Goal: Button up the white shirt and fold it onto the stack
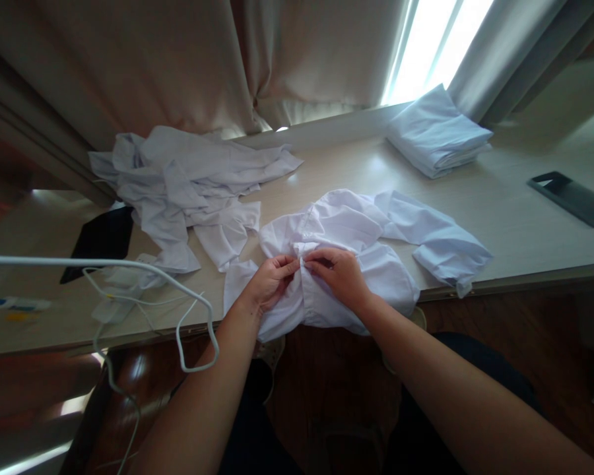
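Observation:
A white shirt [386,270] lies at the table's front edge, its lower part hanging over. One sleeve stretches out to the right. My left hand [273,280] pinches the shirt's front strip from the left, thumb and forefinger together. From the right, my right hand [339,272] pinches the same strip, its fingertips almost touching the left ones. A button between the fingers is too small to make out. Above the hands, the collar end of the shirt is bunched on the tabletop.
Crumpled white garments [178,178] lie at the back left, a folded white stack [438,132] at the back right. A phone [571,198] rests far right. Left are a black flat object [101,239], a power strip [121,290] and a white cable [129,264] looping near my left forearm.

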A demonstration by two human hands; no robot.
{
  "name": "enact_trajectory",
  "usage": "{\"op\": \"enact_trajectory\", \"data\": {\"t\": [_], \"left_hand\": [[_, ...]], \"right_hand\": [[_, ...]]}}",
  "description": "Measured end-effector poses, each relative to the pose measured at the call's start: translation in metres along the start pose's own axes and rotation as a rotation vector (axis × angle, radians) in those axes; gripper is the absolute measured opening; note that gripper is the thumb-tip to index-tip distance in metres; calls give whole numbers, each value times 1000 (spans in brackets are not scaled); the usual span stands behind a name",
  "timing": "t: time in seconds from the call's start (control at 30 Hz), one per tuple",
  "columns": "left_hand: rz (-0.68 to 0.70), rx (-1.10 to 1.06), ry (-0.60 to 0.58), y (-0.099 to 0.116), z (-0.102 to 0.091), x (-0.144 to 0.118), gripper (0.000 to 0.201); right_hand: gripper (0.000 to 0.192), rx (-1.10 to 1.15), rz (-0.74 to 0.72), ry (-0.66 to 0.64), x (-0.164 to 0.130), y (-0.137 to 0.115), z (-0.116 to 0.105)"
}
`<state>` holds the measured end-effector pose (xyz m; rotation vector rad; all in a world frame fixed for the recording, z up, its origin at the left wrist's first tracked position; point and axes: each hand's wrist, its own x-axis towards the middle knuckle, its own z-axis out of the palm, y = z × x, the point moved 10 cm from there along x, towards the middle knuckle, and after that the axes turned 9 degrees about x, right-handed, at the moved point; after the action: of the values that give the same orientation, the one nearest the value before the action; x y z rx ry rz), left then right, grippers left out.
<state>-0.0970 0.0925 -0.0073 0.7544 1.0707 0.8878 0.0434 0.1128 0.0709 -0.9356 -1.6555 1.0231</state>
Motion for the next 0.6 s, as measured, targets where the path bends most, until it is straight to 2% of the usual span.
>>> {"op": "enact_trajectory", "data": {"t": [0.27, 0.6], "left_hand": [[-38, -94, -91, -5, 8, 1, 21], [-14, -143, -123, -6, 13, 1, 24]], "right_hand": [[8, 78, -24, -27, 1, -8, -2], [9, 138, -44, -75, 2, -12, 0]]}}
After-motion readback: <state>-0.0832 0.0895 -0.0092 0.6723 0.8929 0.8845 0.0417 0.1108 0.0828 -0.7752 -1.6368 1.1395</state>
